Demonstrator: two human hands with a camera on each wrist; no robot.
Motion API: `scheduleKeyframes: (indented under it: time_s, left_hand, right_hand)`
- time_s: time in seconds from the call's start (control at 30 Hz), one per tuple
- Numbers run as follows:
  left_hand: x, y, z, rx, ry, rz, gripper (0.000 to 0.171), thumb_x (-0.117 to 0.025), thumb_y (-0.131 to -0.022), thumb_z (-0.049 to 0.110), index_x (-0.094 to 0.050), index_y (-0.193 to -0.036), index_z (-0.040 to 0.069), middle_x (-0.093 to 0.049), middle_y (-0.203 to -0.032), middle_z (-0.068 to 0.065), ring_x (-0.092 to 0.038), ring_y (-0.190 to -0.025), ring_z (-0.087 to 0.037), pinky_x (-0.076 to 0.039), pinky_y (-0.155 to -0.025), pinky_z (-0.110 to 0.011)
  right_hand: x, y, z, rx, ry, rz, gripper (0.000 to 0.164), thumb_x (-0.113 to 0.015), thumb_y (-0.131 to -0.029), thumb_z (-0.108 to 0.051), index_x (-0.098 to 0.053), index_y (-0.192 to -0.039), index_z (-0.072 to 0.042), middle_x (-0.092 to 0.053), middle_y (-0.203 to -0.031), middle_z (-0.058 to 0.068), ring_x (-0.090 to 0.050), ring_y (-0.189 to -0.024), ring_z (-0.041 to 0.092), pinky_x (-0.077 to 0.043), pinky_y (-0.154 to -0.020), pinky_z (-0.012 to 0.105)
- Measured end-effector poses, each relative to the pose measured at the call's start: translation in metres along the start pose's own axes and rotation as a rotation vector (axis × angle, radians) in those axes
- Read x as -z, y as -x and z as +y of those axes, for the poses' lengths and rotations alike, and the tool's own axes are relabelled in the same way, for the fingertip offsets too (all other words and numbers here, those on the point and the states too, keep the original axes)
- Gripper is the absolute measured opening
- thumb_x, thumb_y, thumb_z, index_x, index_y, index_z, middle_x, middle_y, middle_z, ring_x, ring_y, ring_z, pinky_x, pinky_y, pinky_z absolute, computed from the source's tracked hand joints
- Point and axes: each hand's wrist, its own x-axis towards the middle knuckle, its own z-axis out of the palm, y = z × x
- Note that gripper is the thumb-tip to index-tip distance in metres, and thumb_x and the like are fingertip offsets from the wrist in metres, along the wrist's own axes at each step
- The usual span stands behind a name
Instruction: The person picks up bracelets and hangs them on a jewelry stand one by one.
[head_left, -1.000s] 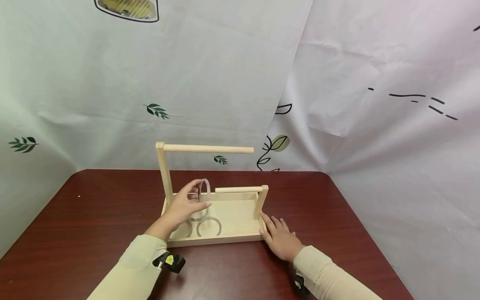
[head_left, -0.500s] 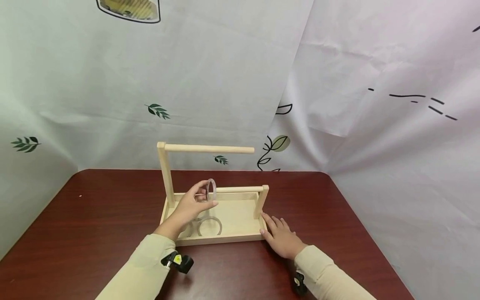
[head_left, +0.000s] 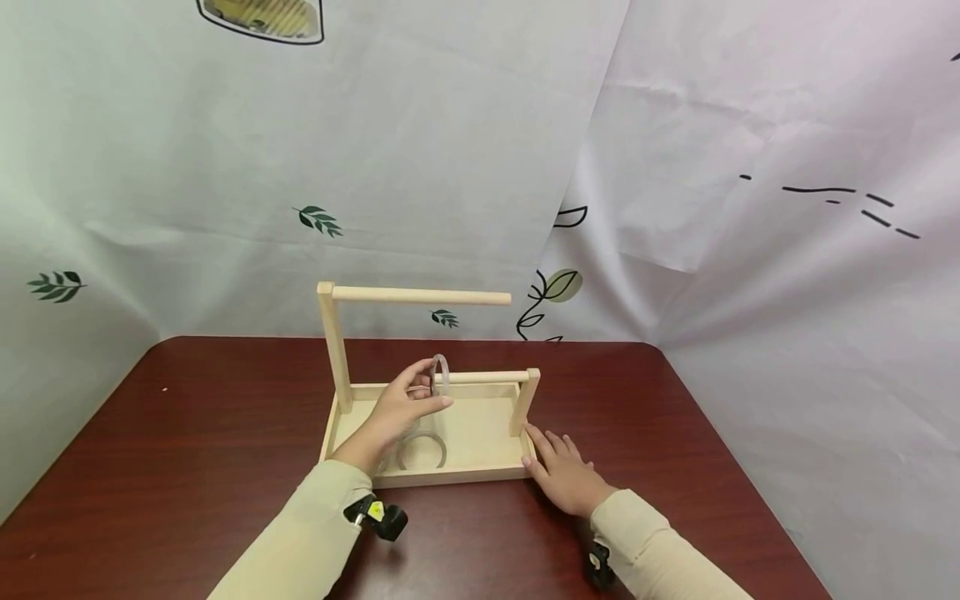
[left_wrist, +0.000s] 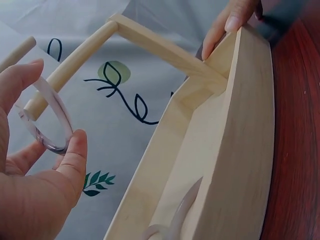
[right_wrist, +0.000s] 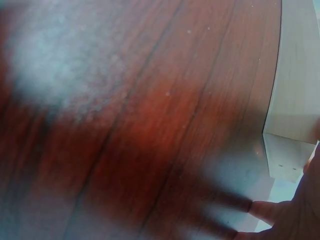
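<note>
Left hand pinches a clear ring between thumb and fingers at the tip of the lower bar, above a wooden tray with more rings near its front edge. The right hand, fingers spread, touches the tray's right edge.

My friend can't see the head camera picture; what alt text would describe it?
A person's left hand holds a clear ring upright at the free end of a wooden bar, the lower of two above a wooden tray on a dark red table. The right hand touches the tray's right end; at least one more ring lies inside.
</note>
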Motion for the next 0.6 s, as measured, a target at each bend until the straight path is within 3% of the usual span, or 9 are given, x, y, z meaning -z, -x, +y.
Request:
scheduleKeyframes:
  time_s: [0.23, 0.6]
  left_hand:
    - [-0.011, -0.004, -0.001, 0.017, 0.073, -0.002, 0.071, -0.070, -0.084, 0.006, -0.036, -0.147, 0.003, -0.045, -0.118, -0.017, -0.052, -0.116, -0.031, -0.046, -0.086, -0.025]
    - [-0.028, -0.006, -0.007, 0.071, 0.094, 0.027, 0.071, -0.072, -0.082, 0.010, -0.041, -0.145, 0.009, -0.051, -0.117, -0.017, -0.053, -0.115, -0.029, -0.045, -0.089, -0.033]
  right_hand:
    - [-0.001, -0.002, 0.003, 0.003, 0.005, 0.004, 0.058, -0.039, -0.102, -0.048, -0.027, -0.153, -0.024, -0.033, -0.150, 0.023, -0.023, -0.138, 0.052, -0.022, -0.091, 0.081]
    - [-0.003, -0.003, 0.003, 0.001, 0.013, 0.015, 0.057, -0.040, -0.102, -0.047, -0.029, -0.153, -0.024, -0.035, -0.149, 0.022, -0.024, -0.137, 0.052, -0.023, -0.090, 0.081]
